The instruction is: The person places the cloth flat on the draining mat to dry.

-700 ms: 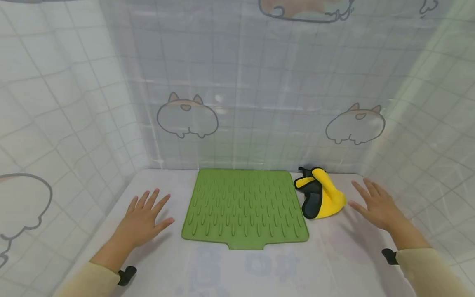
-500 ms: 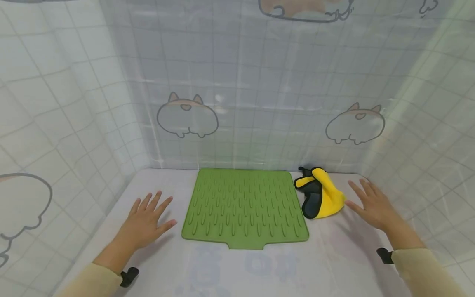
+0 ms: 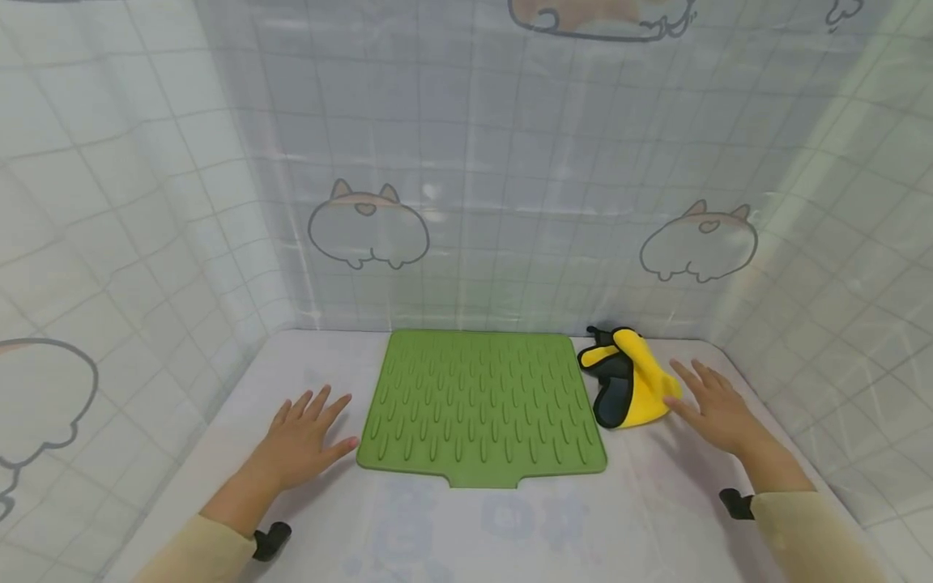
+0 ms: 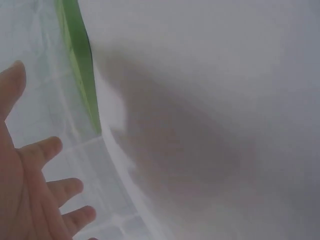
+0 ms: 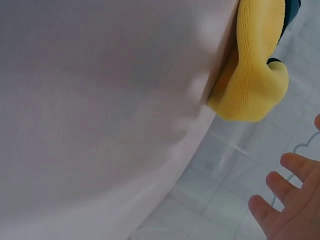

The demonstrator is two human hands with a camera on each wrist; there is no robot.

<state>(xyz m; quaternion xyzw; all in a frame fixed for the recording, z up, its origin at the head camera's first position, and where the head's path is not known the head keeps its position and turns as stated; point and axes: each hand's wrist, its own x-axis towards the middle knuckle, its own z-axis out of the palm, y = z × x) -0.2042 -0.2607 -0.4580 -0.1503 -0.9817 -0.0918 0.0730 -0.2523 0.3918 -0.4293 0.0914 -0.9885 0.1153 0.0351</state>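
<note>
A green ridged mat [image 3: 481,405] with a tab at its near edge lies flat mid-table. At its right side sits a crumpled yellow-and-black cloth item [image 3: 645,393], with black edging and padded black patches. My left hand [image 3: 299,445] hovers over the table left of the mat, fingers spread, thumb close to the mat's corner. Right of the cloth item is my right hand [image 3: 714,417], its fingers extended and thumb overlapping the yellow cloth in the head view. In the right wrist view the yellow fabric [image 5: 250,75] appears beyond the fingers. Neither hand holds anything.
A white table [image 3: 437,534] with faint printing carries everything. Pale gridded curtains [image 3: 466,202] with cartoon animal drawings enclose it at the back and both sides. Black wrist devices [image 3: 272,541] sit by the sleeves.
Both hands have moved inward: the left rightward toward the mat, the right leftward toward the yellow-and-black cloth item. The mat and cloth item stay in place.
</note>
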